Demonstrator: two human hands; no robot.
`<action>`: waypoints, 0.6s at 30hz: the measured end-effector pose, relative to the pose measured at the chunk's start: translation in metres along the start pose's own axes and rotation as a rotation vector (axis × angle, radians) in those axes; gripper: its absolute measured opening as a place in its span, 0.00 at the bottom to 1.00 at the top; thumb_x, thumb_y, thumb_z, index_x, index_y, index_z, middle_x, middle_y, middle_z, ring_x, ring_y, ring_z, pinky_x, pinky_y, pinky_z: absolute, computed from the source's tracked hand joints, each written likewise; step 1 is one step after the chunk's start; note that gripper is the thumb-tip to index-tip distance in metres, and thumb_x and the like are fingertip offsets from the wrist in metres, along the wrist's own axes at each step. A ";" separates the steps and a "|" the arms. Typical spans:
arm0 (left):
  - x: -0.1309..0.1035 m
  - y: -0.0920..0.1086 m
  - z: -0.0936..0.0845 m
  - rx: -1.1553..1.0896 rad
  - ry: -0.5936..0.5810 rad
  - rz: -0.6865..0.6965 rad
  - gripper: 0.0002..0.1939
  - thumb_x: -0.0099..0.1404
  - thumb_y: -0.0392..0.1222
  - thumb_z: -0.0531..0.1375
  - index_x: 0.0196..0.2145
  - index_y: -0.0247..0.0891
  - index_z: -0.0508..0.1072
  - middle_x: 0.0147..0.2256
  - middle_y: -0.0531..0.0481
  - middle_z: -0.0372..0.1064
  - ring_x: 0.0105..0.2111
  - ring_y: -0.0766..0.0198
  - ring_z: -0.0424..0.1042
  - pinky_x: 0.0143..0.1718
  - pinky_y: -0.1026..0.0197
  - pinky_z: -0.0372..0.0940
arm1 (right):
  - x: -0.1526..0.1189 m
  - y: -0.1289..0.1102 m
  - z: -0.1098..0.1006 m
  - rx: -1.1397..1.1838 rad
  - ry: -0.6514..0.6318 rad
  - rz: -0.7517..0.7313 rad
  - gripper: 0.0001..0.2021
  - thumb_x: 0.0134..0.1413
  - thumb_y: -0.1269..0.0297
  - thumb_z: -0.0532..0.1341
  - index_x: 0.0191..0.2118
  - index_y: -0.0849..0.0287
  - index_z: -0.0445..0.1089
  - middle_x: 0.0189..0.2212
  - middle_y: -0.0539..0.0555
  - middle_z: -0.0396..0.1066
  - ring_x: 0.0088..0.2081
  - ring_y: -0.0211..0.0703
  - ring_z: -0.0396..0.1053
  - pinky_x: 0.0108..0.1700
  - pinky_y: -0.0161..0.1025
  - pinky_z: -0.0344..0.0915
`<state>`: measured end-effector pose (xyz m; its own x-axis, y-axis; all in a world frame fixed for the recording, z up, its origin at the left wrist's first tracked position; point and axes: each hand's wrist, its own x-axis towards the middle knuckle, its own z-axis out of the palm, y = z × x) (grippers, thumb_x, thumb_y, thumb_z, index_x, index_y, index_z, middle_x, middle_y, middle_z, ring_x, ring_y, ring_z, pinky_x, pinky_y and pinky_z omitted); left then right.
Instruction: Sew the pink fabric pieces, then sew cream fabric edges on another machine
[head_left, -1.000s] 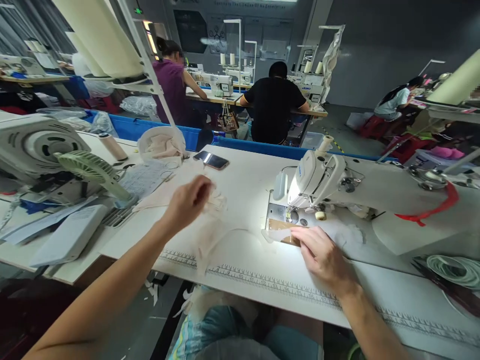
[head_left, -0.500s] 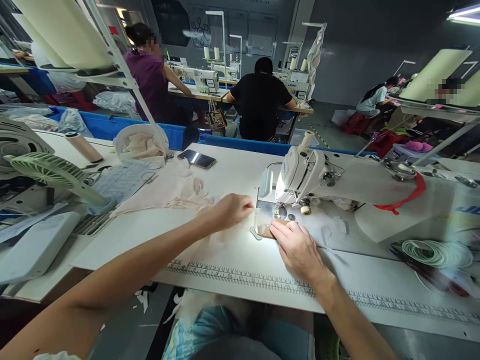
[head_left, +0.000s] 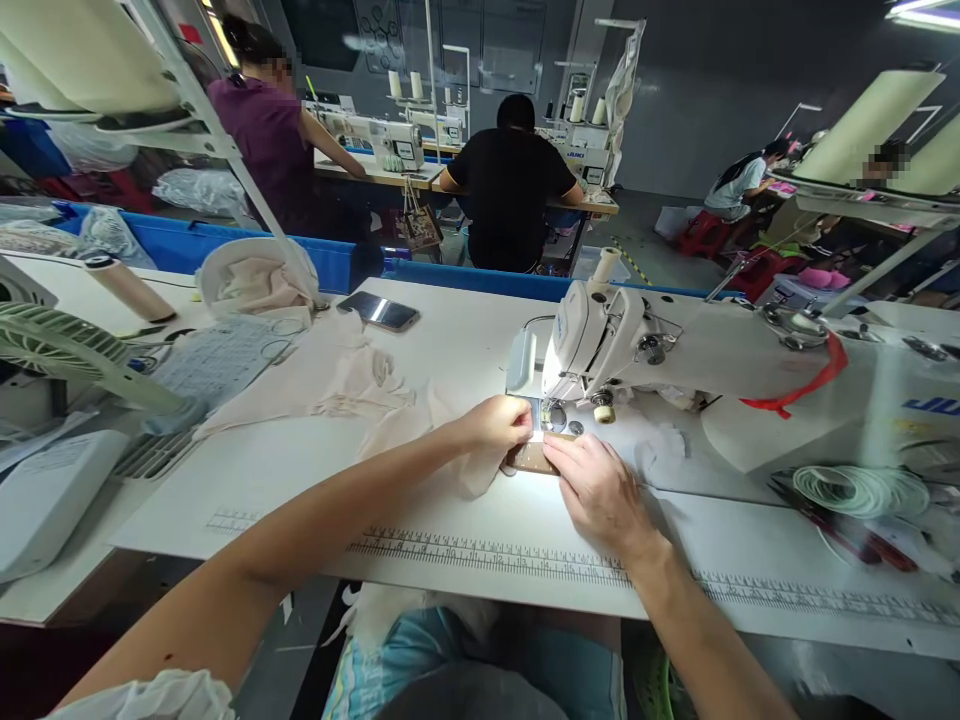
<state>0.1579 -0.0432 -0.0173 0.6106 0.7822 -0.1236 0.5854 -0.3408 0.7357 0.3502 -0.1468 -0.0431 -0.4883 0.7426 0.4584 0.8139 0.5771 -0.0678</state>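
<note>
My left hand (head_left: 501, 424) is closed in a pinch just left of the needle area, on the edge of a pale pink fabric piece (head_left: 480, 472) that hangs below it. Its fingertips are close to the presser foot of the white sewing machine (head_left: 581, 335). On the right, my right hand (head_left: 596, 480) lies with fingers stretched out, their tips on the right end of a brown plate (head_left: 531, 458) in front of the needle. A lamp lights this spot brightly. Whether the right fingertips also press on fabric is too small to tell.
Crumpled pale fabric (head_left: 337, 375), a phone (head_left: 379, 310) and a white bowl of cloth (head_left: 214, 280) occupy the table's left. A green fan (head_left: 67, 340) stands further left. Coiled cord (head_left: 859, 490) lies at right. A printed ruler (head_left: 525, 560) runs along the front edge.
My left hand has moved right, up to the needle area, bringing the pale fabric with it. My right hand stays almost in place. The view has shifted slightly.
</note>
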 end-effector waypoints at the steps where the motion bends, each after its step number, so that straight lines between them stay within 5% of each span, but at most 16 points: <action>1: 0.001 0.001 -0.001 0.003 -0.002 -0.008 0.05 0.57 0.35 0.56 0.24 0.38 0.65 0.23 0.55 0.68 0.25 0.65 0.67 0.28 0.64 0.59 | 0.000 0.001 0.000 0.016 0.013 0.011 0.19 0.58 0.79 0.53 0.51 0.61 0.73 0.49 0.56 0.76 0.43 0.49 0.65 0.44 0.46 0.65; 13: 0.005 -0.003 0.000 0.011 -0.010 0.023 0.04 0.57 0.35 0.56 0.25 0.37 0.67 0.23 0.54 0.70 0.25 0.65 0.69 0.26 0.65 0.60 | 0.006 -0.001 0.002 -0.058 -0.095 0.108 0.21 0.61 0.76 0.53 0.57 0.58 0.70 0.44 0.57 0.71 0.43 0.49 0.65 0.43 0.44 0.63; 18: 0.000 0.003 0.000 0.300 0.102 0.048 0.02 0.59 0.38 0.59 0.29 0.39 0.71 0.31 0.53 0.73 0.30 0.63 0.71 0.28 0.64 0.61 | 0.008 -0.003 0.002 -0.130 -0.090 0.062 0.18 0.61 0.75 0.55 0.53 0.58 0.72 0.42 0.56 0.71 0.41 0.48 0.63 0.40 0.43 0.60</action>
<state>0.1598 -0.0447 -0.0152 0.5937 0.8046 -0.0148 0.6975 -0.5053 0.5081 0.3428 -0.1419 -0.0412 -0.4573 0.8064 0.3749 0.8744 0.4845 0.0244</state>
